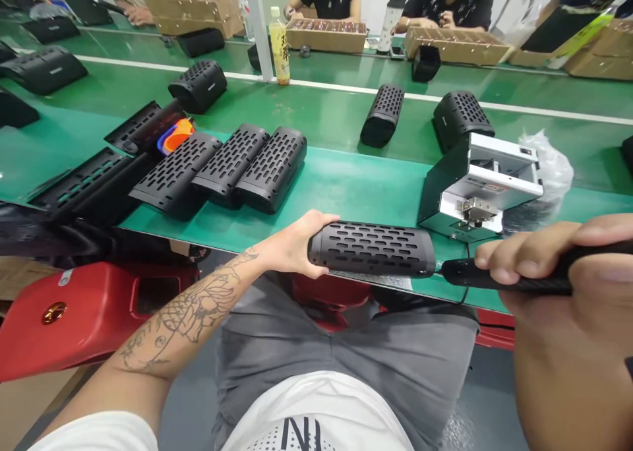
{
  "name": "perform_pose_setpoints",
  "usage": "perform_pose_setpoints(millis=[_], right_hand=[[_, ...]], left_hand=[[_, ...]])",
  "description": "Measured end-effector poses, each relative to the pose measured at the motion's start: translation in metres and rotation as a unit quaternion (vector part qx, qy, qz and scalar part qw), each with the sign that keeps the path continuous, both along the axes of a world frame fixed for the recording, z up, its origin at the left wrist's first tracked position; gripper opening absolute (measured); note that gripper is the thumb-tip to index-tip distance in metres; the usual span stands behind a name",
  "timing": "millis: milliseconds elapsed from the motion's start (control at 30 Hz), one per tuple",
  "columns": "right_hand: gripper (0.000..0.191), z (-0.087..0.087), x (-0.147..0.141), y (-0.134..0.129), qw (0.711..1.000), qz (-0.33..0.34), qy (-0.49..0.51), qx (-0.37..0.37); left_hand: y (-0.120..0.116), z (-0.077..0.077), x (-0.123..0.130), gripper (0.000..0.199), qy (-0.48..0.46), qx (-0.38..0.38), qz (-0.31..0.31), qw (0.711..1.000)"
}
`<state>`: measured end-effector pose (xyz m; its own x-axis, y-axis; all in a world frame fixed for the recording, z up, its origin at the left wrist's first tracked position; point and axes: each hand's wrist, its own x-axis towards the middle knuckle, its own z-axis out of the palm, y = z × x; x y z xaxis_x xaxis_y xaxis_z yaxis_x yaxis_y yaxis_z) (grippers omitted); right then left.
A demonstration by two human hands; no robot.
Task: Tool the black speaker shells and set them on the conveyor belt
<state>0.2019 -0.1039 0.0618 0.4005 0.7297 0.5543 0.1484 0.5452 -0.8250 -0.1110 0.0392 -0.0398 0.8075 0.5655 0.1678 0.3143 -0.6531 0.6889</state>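
Note:
My left hand (301,243) grips the left end of a black slotted housing (373,248) that lies lengthwise along the front edge of the green table. Wrapped around a black electric screwdriver (465,273) is my right hand (539,260). The tip of the screwdriver meets the lower right end of the housing; any screw there is too small to make out. Behind the housing, to the right, stands a silver and black screw feeder (482,187). Three similar slotted housings (274,167) sit side by side to the left.
Open black half-shells (89,180) and an orange and blue roll (177,136) lie at the left. More housings (383,115) rest on the green belt (326,118), near a yellow bottle (279,45). Several people work opposite behind cardboard boxes (326,35). A red stool (74,312) stands lower left.

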Motion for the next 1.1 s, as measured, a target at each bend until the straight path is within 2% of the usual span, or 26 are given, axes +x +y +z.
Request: perform_pose_setpoints(millis=[100,233,567,933,1100], right_hand=[[0.04,0.004,-0.01,0.009,1.0,0.016,-0.025,0.002],[0.044,0.005,-0.007,0.014,0.998,0.044,-0.02,-0.039],[0.038,0.007,-0.007,0.022,0.979,0.186,-0.072,-0.048],[0.039,0.004,-0.001,0.022,0.965,0.238,-0.097,-0.053],[0.04,0.0,0.002,0.021,0.972,0.216,-0.083,-0.041]], left_hand=[[-0.001,0.0,0.001,0.107,-0.006,0.004,-0.003,1.0],[-0.001,0.0,0.001,0.107,-0.017,0.009,-0.005,1.0],[-0.003,-0.005,-0.003,0.109,-0.013,0.018,-0.006,1.0],[-0.003,-0.008,-0.001,0.108,-0.022,0.028,-0.003,0.999],[-0.004,-0.007,-0.001,0.108,-0.028,0.027,-0.001,0.999]])
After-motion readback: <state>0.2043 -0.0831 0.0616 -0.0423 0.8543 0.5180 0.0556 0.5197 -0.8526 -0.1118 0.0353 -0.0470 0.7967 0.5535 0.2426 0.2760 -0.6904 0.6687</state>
